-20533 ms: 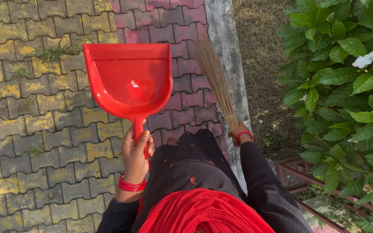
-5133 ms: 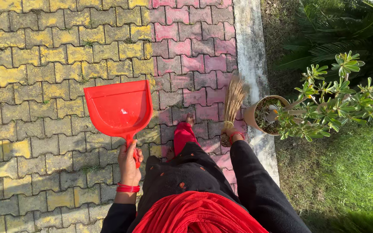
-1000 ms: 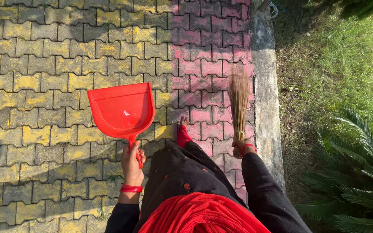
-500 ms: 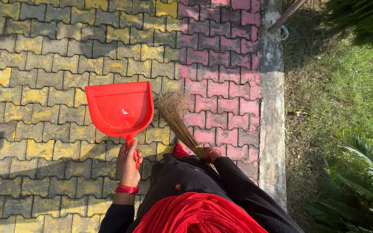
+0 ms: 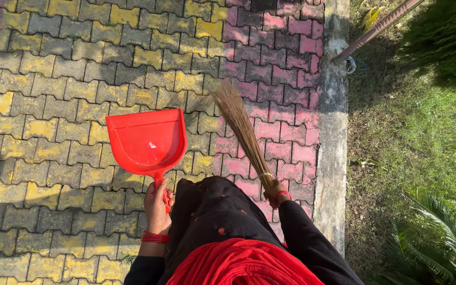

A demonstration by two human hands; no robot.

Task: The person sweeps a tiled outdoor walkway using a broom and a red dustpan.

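Head view looks straight down on a path of interlocking yellow and pink paving blocks (image 5: pixel 54 79). Left hand (image 5: pixel 157 208) has its grip clenched around the handle of a red plastic dustpan (image 5: pixel 146 142), and the pan is held out in front of the body, its wide mouth pointing away from the person, hanging above the yellow pavers. A stack of red bangles (image 5: pixel 154 237) circles that wrist. Right hand (image 5: pixel 275 191) is grasping the bound base of a straw-coloured grass broom (image 5: pixel 241 129); the bristles fan up and to the left, tilted toward the dustpan, their tips blurred just beside the pan's far right corner. Whether the tips touch the ground, I cannot tell. Between the two arms sit black clothing and a red scarf (image 5: pixel 244 264). To the right of the broom hand runs a grey concrete kerb (image 5: pixel 331 148), and beyond it a strip of green grass (image 5: pixel 423 121). A reddish-brown pole (image 5: pixel 378 29) slants across the top right corner, and palm-like fronds (image 5: pixel 444 243) fill the bottom right.
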